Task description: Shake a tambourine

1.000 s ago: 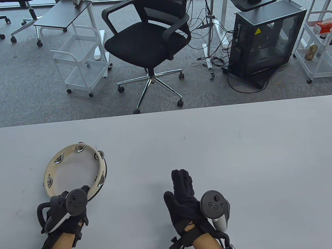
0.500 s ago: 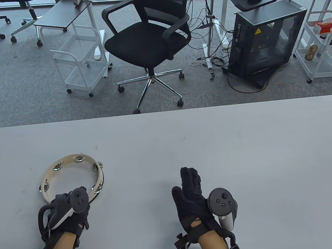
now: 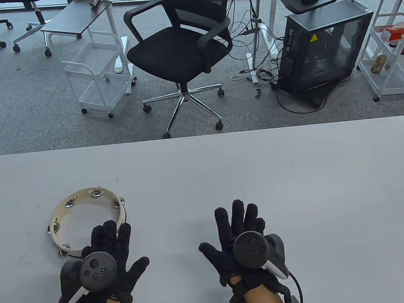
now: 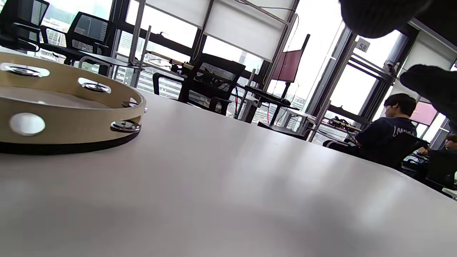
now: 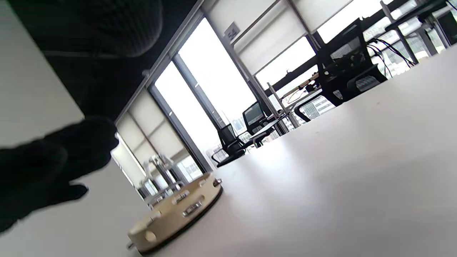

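Note:
The tambourine (image 3: 86, 216), a pale wooden hoop with metal jingles, lies flat on the white table (image 3: 299, 184) at the left. It also shows in the left wrist view (image 4: 53, 114) and the right wrist view (image 5: 175, 217). My left hand (image 3: 123, 244) is open, palm down, with fingers spread. Its fingertips reach the tambourine's near rim, and I cannot tell if they touch it. It grips nothing. My right hand (image 3: 224, 228) is open, palm down with fingers spread, in the middle of the table. It is empty.
Beyond the table's far edge stand a black office chair (image 3: 177, 49), a white cart (image 3: 96, 76) and a computer tower (image 3: 324, 48). A second cart (image 3: 390, 59) is at the far right.
The tambourine came down flat onto the table. My left hand let go of its rim and opened. My right hand turned from edge-on to palm down and spread its fingers.

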{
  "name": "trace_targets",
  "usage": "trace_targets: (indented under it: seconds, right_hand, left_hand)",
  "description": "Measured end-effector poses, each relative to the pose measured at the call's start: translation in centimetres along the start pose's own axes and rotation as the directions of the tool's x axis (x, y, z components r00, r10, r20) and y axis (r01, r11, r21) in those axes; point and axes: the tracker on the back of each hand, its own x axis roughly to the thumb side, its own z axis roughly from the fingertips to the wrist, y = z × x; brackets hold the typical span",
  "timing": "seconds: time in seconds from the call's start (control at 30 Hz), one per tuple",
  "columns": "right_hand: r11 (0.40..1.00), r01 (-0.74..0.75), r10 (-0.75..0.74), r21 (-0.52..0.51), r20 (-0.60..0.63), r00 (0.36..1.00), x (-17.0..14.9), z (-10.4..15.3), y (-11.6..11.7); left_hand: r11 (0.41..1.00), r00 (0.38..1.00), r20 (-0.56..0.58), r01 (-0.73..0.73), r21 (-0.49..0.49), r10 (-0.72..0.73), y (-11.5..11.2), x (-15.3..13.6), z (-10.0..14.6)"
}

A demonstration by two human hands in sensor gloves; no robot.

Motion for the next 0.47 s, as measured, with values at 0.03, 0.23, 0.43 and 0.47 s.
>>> trace_targets:
  seconds: [0.03,0.23,0.43,0.47]
  right_hand:
    - [0.999,-0.028,0.027,0.020,0.027,0.999,0.6,-0.2,0.6]
    - [0.999,-0.006,0.004,0.042,0.043,0.999,1.5,-0.7,1.9]
    - [0.998,0.042,-0.042,0.057,0.009,0.999,0.6,-0.7,1.9]
    - [0.997,0.049,-0.049,0.057,0.000,0.999,0.4,-0.8,1.9]
  left_hand:
    - [0.999,1.000,-0.009,0.002,-0.034,-0.002,-0.5,-0.1,-0.2]
    - [0.993,0.998,-0.038,-0.048,-0.107,0.045,-1.4,-0.9,-0.9]
    - [0.993,0.998,-0.037,-0.048,-0.108,0.044,-1.4,-0.9,-1.0]
    - [0.993,0.999,-0.036,-0.044,-0.111,0.040,-1.5,-0.8,-1.0]
